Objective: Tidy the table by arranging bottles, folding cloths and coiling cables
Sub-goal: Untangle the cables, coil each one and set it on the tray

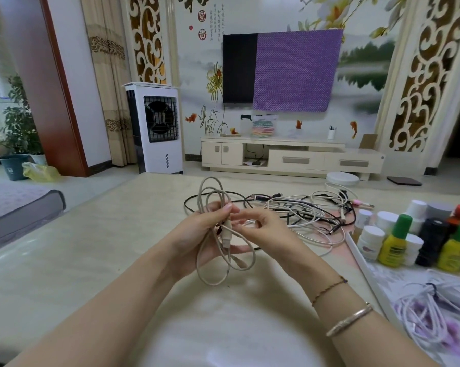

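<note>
Two hands meet over the middle of the counter [64,260], both on one beige cable [218,250]. Left hand [197,234] has its fingers curled round the gathered loops, thumb up at 12 o'clock pressing the bundle; loops stick out above the hand and hang below it toward 6 o'clock, with a plug visible among the lower strands. Right hand [263,229] pinches a strand of the same cable just beside the left thumb, fingers bent. Bracelets [348,321] on the right wrist.

At 2 o'clock from the hands, a tangled pile of cables [303,215], black and white mixed, lies on the counter, well apart from the held one. At 3 o'clock, a group of bottles [398,245] stands close together: yellow ones with green caps, white jars, a black one, red caps at the back. At 4 o'clock, a coiled white cable [430,308] lies on a patterned sheet [390,282] near the counter edge.

Room behind: white fan unit [157,128] at 11 o'clock, TV [281,70] partly covered by purple cloth at 12 o'clock.
</note>
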Demonstrator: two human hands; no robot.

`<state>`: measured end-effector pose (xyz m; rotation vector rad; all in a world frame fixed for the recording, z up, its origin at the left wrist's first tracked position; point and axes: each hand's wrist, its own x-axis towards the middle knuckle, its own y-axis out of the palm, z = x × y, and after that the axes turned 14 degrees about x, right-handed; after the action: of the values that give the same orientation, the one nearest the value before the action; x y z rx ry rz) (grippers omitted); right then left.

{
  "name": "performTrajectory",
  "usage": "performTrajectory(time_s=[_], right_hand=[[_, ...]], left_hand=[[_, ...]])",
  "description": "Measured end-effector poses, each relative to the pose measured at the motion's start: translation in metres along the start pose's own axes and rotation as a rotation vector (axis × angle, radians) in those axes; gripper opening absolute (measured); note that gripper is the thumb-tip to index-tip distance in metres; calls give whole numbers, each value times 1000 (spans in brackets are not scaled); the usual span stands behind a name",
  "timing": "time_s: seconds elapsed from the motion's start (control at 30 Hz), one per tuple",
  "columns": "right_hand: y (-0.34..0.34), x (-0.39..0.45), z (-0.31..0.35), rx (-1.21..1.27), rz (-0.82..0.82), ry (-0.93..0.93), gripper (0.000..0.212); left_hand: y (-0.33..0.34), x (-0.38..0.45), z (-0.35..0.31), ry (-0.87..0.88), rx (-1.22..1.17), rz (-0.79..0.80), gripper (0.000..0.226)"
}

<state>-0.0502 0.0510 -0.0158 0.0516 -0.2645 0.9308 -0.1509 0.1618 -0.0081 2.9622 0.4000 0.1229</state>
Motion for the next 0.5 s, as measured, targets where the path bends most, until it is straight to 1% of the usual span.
performTrajectory(time_s=[0.07, 0.13, 0.2, 0.3, 0.37, 0.43, 0.47, 0.5], right_hand=[[-1, -2, 3, 11, 19, 27, 11], [-2, -4, 5, -4, 34, 1, 10], [-2, -5, 7, -18, 5, -58, 8], [-2, 0, 5, 19, -61, -111, 13], [-2, 3, 1, 31, -93, -103, 19], [-1, 4, 0, 18, -124, -75, 21], [-1, 4, 1, 43, -128, -47, 21], [-2, 5, 2, 106, -127, 4, 22]], left_hand=[[1, 0, 1, -10, 2, 24, 18], [0, 0, 1, -24, -13, 26, 18], [-2, 0, 1, -39, -22, 23, 17], [-1, 1, 5, -69, -32, -1, 19], [2, 3, 7, -76, -7, -69, 16], [4, 4, 7, -46, 64, -178, 8], [5, 5, 7, -12, 135, -231, 6], [6, 6, 6, 36, 258, -270, 5]])
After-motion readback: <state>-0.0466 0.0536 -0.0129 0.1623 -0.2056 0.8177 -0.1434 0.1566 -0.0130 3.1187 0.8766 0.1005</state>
